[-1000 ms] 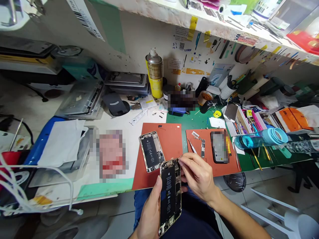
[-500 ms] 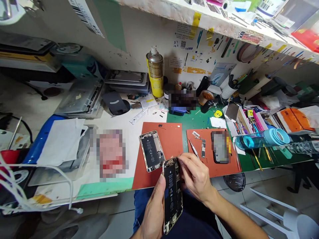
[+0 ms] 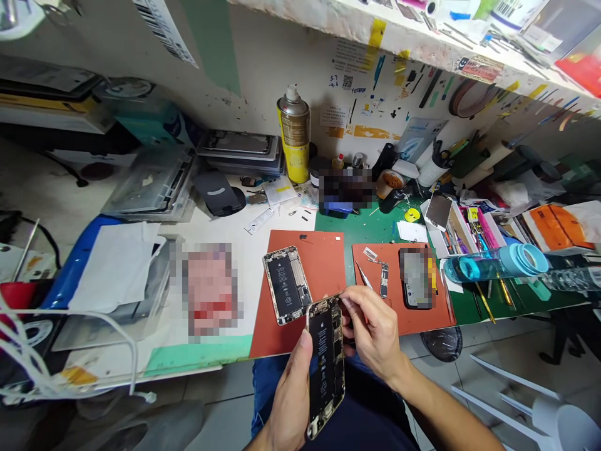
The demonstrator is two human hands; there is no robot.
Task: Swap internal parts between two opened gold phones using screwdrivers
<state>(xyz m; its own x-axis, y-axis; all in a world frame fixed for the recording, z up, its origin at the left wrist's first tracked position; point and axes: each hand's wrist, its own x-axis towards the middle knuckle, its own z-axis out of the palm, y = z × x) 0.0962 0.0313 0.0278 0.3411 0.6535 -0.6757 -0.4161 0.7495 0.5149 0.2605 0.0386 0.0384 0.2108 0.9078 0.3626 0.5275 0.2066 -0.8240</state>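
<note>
My left hand (image 3: 292, 388) grips an opened phone (image 3: 323, 360) along its left side, tilted above my lap. A black battery and bare inner parts show in its frame. My right hand (image 3: 375, 329) is at the phone's upper right corner, thumb and forefinger pinched together. Whatever lies between those fingertips is too small to make out. Beyond, a second opened phone (image 3: 287, 285) lies on the left red-brown mat (image 3: 323, 250). Tweezers (image 3: 364, 275) and a narrow circuit board (image 3: 384, 280) rest on the right mat (image 3: 399, 322), beside a dark phone part (image 3: 416, 279).
A yellow spray can (image 3: 295, 141) stands by the wall. On the right, a blue water bottle (image 3: 498, 263) lies near trays of tools (image 3: 462, 235). Plastic boxes (image 3: 150, 181) and white cables (image 3: 70, 313) crowd the left. A shelf (image 3: 328, 31) overhangs the bench.
My right hand has shifted slightly right, its pinched fingers now just off the phone's upper right corner. My left hand holds the phone in nearly the same place.
</note>
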